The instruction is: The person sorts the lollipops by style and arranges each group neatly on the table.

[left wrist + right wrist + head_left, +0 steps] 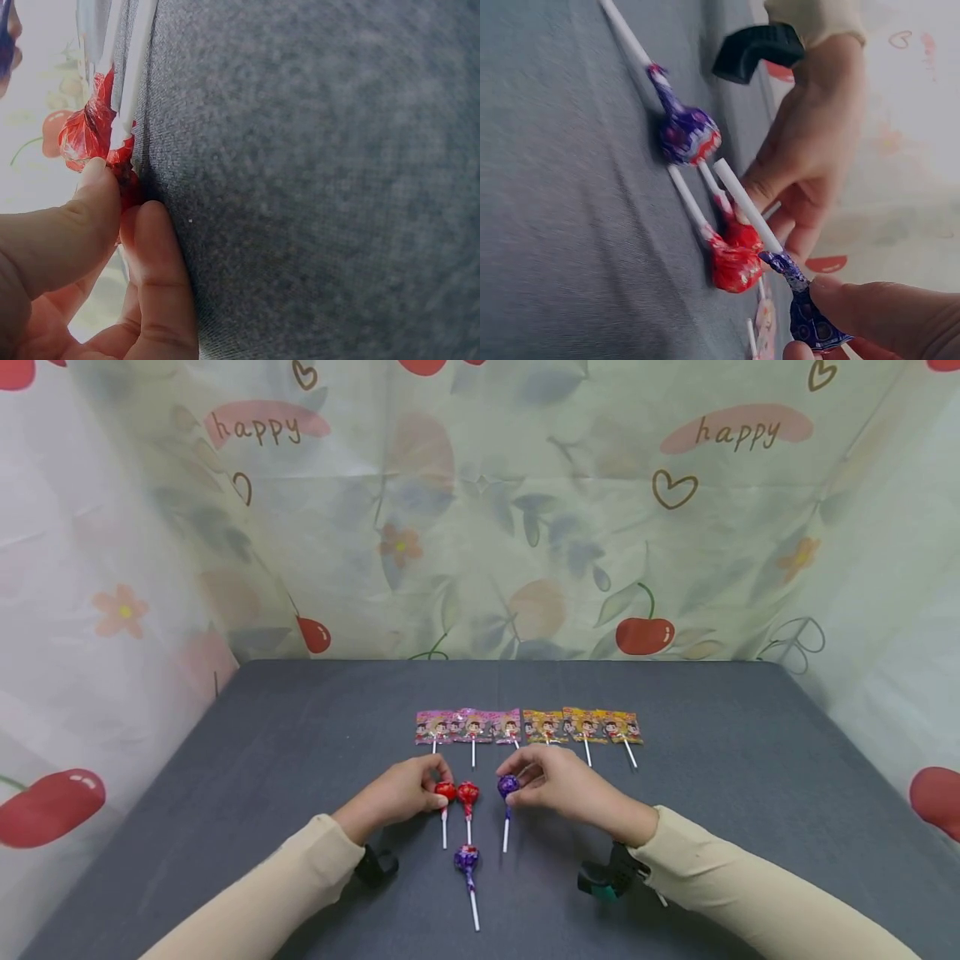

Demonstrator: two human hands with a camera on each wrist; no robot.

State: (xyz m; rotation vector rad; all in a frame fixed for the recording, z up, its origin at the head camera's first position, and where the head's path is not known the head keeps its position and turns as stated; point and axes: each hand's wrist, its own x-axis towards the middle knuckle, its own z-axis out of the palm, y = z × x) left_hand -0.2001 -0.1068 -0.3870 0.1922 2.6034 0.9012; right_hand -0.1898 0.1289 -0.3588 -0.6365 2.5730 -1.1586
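My left hand (405, 789) pinches the head of a red-wrapped lollipop (445, 792) between thumb and fingers, its white stick pointing toward me. Right beside it lies a second red lollipop (468, 793). In my right hand (558, 783) a purple-wrapped lollipop (814, 319) is pinched by its head, the stick angled back toward me. Another purple lollipop (467, 860) lies on the table just in front of the second red one. The left wrist view shows the left thumb and fingertips at the red wrapper (126, 184), close over the dark cloth.
Behind the hands, flat-packed lollipops lie in a row: pink packets (474, 727) on the left, yellow-orange packets (585, 725) on the right. Under the right forearm a white stick end (662, 899) shows. Patterned curtains (480, 527) surround the dark table (300, 710).
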